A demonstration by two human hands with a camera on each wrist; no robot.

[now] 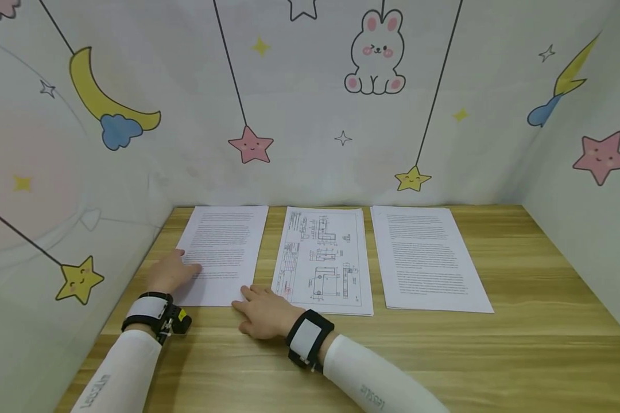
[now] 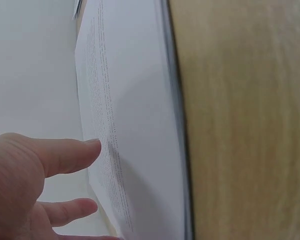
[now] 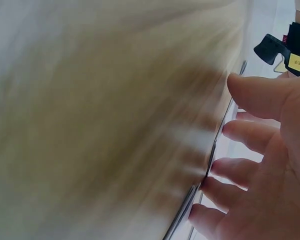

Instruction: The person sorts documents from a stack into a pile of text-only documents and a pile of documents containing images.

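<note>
**Left paper stack between two spread hands**

Right hand [image 1: 268, 314], fingers fanned, lay at the near right corner of the left paper stack [image 1: 224, 241]. Left hand [image 1: 173, 272], thumb wide, partly hid its left edge; contact unclear. Stack's long axis ran away from both hands. Drawing stack [image 1: 322, 252] lay just beyond the right hand, right stack [image 1: 429, 258] farther right, patterned wall [image 1: 310, 172] behind. Left wrist view alone showed the left paper stack's thickness clearly.
</note>
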